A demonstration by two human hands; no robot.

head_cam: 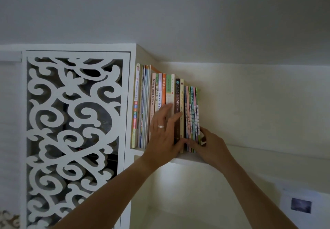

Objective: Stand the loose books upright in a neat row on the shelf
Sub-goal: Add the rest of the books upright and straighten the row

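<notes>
Squaring up: both hands are on a row of books (166, 111) that stands upright on the shelf (189, 158).
Head view, row: spines face out, packed against the cabinet side at the left, tallest there and stepping down to a set of thin books (192, 120) at the right end.
Left hand (163, 134): fingers straight and spread, laid flat on the spines in the middle of the row; it presses and grips nothing. A ring (161, 126) shows on one finger.
Right hand (208, 144): at the foot of the thin books, thumb on the outer cover of the last one, fingers across the bottoms of the spines, so it holds that end pinched together.
Done: every book in sight is upright and touching its neighbour; none lies flat on the shelf here.
Left: I would judge only the tidying, pushing spines level and closing the right end, which has no support beyond the hand.
Risk: let go, the thin books may lean or slide rightward.
Elsewhere: a white fretwork door (75, 139) stands left of the books; a small picture (301, 205) hangs low on the right wall.
</notes>
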